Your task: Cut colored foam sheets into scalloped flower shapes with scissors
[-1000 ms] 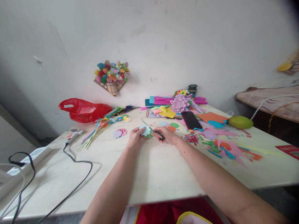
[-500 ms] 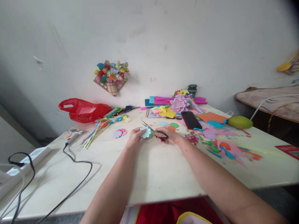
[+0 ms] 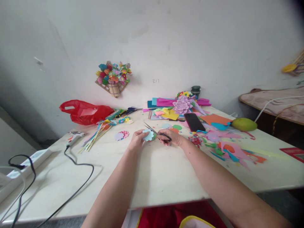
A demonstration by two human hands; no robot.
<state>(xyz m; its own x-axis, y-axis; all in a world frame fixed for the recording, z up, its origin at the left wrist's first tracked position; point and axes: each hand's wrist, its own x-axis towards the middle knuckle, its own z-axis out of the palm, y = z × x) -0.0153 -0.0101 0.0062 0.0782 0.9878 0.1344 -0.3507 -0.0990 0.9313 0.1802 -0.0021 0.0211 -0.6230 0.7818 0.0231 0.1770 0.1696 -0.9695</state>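
Between its fingertips, my left hand (image 3: 138,138) pinches a light blue scalloped flower cutout (image 3: 148,135). A bit of a green piece (image 3: 154,136) shows behind the cutout's right edge. My right hand (image 3: 173,138) is closed round the black handles of a pair of scissors (image 3: 164,137). The blades point up and left, slightly apart, close beside the cutout. To the left of my hands lie a lilac scalloped cutout and a pink patterned one (image 3: 122,136). Just behind the hands are light blue, orange and green rounded pieces (image 3: 176,127).
On the left are a glue gun (image 3: 76,138) with a black cord, a power strip (image 3: 28,164), thin sticks (image 3: 98,139) and a red plastic bag (image 3: 86,112). Scraps (image 3: 231,152), a phone (image 3: 194,122) and a yellow-green fruit-like object (image 3: 244,124) lie right. Coloured sheets (image 3: 163,102) lie behind.
The light blue cutout is turned slightly in my left hand, and less of the green piece shows beneath it. Otherwise, both hands and the scissors stay nearly in place.
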